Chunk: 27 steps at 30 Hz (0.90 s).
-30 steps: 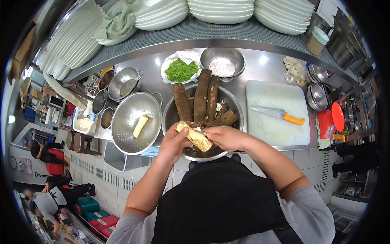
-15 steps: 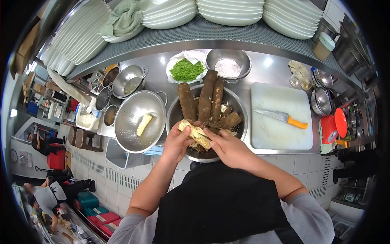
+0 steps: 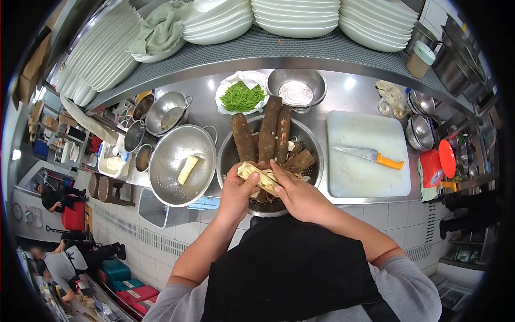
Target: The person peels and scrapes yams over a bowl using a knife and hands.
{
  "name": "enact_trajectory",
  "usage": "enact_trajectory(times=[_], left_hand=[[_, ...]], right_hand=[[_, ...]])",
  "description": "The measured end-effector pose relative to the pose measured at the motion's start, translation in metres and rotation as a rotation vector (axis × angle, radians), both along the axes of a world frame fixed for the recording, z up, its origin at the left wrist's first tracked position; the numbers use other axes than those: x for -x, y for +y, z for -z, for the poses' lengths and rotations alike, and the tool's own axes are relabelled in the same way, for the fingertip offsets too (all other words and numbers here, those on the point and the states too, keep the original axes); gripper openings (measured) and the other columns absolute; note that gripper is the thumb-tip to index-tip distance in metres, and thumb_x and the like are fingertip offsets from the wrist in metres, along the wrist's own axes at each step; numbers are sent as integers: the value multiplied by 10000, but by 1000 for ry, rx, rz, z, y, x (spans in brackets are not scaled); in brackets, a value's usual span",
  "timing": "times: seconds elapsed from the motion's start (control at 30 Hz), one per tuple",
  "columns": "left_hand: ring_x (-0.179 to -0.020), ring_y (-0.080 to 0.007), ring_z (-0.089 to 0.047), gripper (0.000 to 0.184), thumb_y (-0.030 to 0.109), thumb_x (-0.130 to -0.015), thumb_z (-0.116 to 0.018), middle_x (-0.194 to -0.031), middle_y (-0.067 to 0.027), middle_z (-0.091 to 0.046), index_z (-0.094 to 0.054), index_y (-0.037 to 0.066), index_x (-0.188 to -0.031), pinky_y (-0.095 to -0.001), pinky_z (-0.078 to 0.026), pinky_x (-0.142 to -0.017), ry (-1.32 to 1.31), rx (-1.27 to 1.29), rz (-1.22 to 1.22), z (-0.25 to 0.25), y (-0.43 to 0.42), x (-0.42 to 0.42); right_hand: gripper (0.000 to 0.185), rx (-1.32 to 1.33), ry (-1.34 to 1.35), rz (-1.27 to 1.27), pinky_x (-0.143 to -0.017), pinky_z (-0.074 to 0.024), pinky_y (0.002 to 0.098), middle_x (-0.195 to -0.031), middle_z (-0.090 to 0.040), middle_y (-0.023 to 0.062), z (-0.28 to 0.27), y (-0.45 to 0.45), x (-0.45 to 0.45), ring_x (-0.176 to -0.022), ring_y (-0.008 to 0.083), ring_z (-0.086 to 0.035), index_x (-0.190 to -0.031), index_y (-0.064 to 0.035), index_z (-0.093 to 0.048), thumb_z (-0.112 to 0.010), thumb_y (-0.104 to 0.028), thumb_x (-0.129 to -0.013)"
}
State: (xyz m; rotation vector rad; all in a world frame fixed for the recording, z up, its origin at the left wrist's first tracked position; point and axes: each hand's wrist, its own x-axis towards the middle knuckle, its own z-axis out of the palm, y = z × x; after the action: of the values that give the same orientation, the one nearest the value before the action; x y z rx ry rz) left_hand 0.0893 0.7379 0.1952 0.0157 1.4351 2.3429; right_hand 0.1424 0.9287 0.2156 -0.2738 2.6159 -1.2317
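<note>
My left hand [image 3: 235, 189] is closed around one end of a pale yellow, partly peeled root piece [image 3: 256, 176], tilted over a steel bowl [image 3: 317, 154]. Over the piece's other end, my right hand [image 3: 296, 194] is closed, thumb and fingers against it; whether a small tool is in its fingers I cannot make out. Several thick brown unpeeled roots [image 3: 270, 129] stand in the bowl, leaning on its far rim. A shorter brown chunk [image 3: 300, 161] and peel scraps lie beside them. To the left, a steel colander [image 3: 162, 177] holds one peeled piece [image 3: 188, 169].
A knife [image 3: 370, 155] with an orange handle lies on a white cutting board [image 3: 370, 121] at right. Behind the bowl are a plate of green beans [image 3: 242, 96] and an empty steel basin [image 3: 296, 91]. Stacked plates [image 3: 295, 19] fill the shelf above. A co-worker [image 3: 67, 263] is at far left.
The view has shifted slightly. My right hand's fingers have moved up along the root piece, which now lies a little lower in the view. Both hands stay on it.
</note>
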Motion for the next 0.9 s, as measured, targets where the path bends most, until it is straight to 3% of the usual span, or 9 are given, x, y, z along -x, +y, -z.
enact_trajectory(times=[0.27,0.37,0.43,0.47,0.53,0.57,0.63,0.8,0.9], left_hand=[[-1084,-202,-650,356,130,-985,-645,-1216,-114,-630,-497,13,-1286,-371,-561,-950,76,108,10,11,-1,-5],[-1080,-208,-657,349,130,-987,-640,-1244,-118,-628,-506,18,-1288,-361,-567,-929,83,125,54,15,-6,0],[-1092,-198,-650,338,122,-983,-645,-1235,-113,-643,-521,16,-1279,-344,-550,-937,36,106,94,14,-10,5],[-1104,-189,-643,327,114,-979,-649,-1226,-108,-658,-537,13,-1269,-327,-533,-945,-9,88,130,13,-14,7],[-1122,-200,-641,337,125,-978,-650,-1244,-113,-654,-536,20,-1278,-338,-537,-949,-29,43,174,12,-21,12],[-1140,-210,-639,347,136,-978,-651,-1262,-118,-650,-536,27,-1286,-350,-541,-953,-50,-2,221,13,-23,15],[-1154,-216,-635,357,149,-979,-651,-1279,-123,-644,-534,32,-1296,-359,-541,-958,-50,-14,240,15,-25,17],[-1184,-227,-624,379,178,-984,-648,-1312,-131,-628,-530,45,-1318,-378,-535,-980,-54,-45,304,29,-36,23],[-1181,-226,-624,408,188,-981,-655,-1318,-128,-625,-518,50,-1339,-382,-537,-978,-86,-82,338,25,-33,22]], right_hand=[[501,290,51,-3,-1043,-447,417,-1370,-573,239,33,-7,14,-1266,399,-552,-1537,-97,-369,-408,-277,-1070],[442,384,-184,41,-1039,-438,399,-1287,-626,237,31,-5,19,-1215,370,-590,-1454,-57,-484,-439,-258,-1062],[396,380,-69,-11,-807,-536,373,-998,-701,177,43,-2,24,-861,275,-688,-1365,-48,-554,-444,-287,-1070],[396,381,-71,-11,-807,-536,373,-998,-701,177,28,2,28,-861,275,-688,-1365,-48,-554,-444,-287,-1070],[350,353,-588,-53,-489,-463,331,-705,-600,80,-4,14,38,-499,157,-546,-1279,-75,-594,-439,-318,-1080],[350,355,-590,-49,-489,-463,331,-705,-600,80,-3,15,40,-499,157,-546,-1279,-75,-594,-439,-318,-1080],[303,461,-703,-61,-347,-249,266,-504,-364,-33,1,16,44,-345,71,-302,-1221,-144,-585,-390,-343,-1103],[287,598,-789,-56,-338,-247,268,-505,-354,-39,7,15,44,-344,65,-295,-1206,-143,-573,-385,-336,-1106],[323,551,-779,-112,-446,-420,313,-602,-526,49,24,13,44,-458,132,-493,-1234,-102,-585,-397,-328,-1101]])
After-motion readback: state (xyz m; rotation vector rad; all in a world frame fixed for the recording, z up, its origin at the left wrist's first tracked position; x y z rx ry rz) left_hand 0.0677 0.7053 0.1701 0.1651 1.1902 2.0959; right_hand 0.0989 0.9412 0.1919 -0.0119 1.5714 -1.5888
